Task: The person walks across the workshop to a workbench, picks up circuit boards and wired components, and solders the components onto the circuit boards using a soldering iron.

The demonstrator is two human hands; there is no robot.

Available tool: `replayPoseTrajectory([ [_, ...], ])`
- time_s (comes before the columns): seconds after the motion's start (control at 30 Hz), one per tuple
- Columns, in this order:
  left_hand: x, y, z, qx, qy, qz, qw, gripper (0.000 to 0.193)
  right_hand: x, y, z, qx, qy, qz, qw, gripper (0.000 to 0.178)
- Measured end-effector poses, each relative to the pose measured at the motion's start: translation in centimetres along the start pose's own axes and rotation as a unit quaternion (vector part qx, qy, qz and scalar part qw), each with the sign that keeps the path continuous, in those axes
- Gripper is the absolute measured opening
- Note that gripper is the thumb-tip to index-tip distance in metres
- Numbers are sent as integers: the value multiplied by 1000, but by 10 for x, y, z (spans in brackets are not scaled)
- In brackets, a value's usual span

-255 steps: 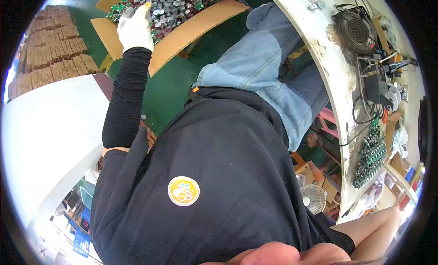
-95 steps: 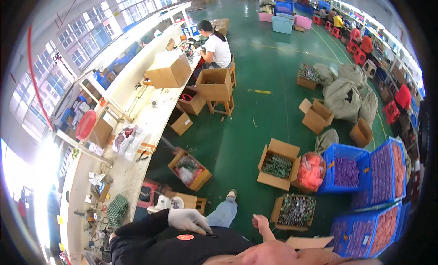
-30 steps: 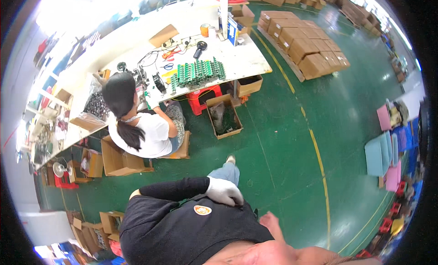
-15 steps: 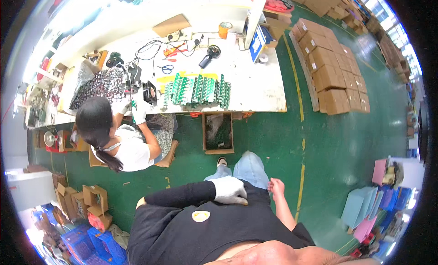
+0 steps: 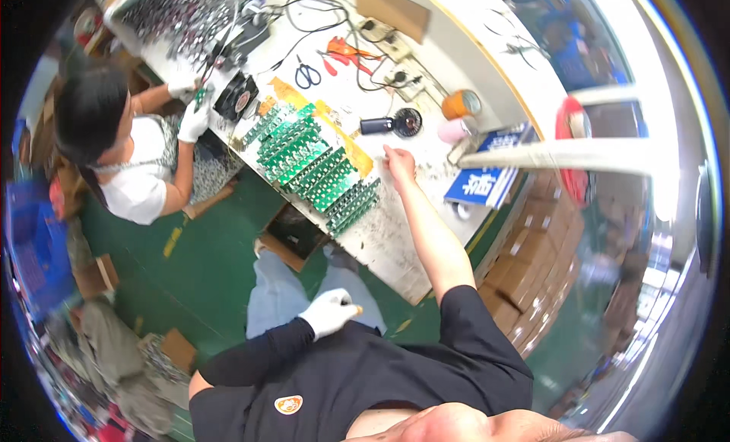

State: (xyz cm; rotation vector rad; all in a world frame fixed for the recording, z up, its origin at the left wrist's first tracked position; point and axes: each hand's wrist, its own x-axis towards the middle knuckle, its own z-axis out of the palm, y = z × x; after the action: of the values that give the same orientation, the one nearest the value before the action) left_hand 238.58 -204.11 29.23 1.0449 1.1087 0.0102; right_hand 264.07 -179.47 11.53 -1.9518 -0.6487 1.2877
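Observation:
My bare right hand (image 5: 400, 168) reaches over the white worktable (image 5: 411, 248), its fingers a little apart and nothing seen in them. Just beyond the fingertips lies a small black handheld fan (image 5: 391, 125), apart from the hand. Left of that hand, rows of green circuit boards (image 5: 313, 164) stand along the table's near edge, with yellow sheet material (image 5: 353, 153) behind them. In front of my body is my left hand (image 5: 331, 313), in a white glove, fingers curled in; nothing shows in them. One fingertip looks yellowish.
A seated co-worker (image 5: 137, 153) in white gloves handles a small green board at the left. Scissors (image 5: 307, 75), red-handled pliers (image 5: 342, 54), cables, a power strip (image 5: 384, 39) and an orange tape roll (image 5: 461, 103) lie farther back. Under the table is an open carton (image 5: 293, 236). A white post (image 5: 555, 154) rises at right.
My right hand has moved up from beside my body to over the table. My view has turned and come nearer the table. My left hand stays in front of my body.

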Motion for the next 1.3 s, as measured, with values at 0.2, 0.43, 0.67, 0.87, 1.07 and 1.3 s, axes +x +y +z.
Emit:
replayPoseTrajectory([
  [0.2,117,89,-44,-49,146,215,964,24,109,-24,73,111,261,106,953,82],
  [0.43,249,168,-128,-115,293,231,920,32,90,-46,45,47,300,75,950,38],
  [0.67,394,149,-154,122,153,137,971,42,39,-43,10,485,-41,30,873,45],
  [0.87,398,171,-105,239,211,246,915,36,50,-16,-11,506,-61,-28,860,38],
  [1.07,390,169,-109,296,271,188,897,39,36,-30,13,490,21,-54,870,41],
  [1.3,403,180,-153,-85,227,76,967,36,31,-5,-9,511,117,112,844,17],
])
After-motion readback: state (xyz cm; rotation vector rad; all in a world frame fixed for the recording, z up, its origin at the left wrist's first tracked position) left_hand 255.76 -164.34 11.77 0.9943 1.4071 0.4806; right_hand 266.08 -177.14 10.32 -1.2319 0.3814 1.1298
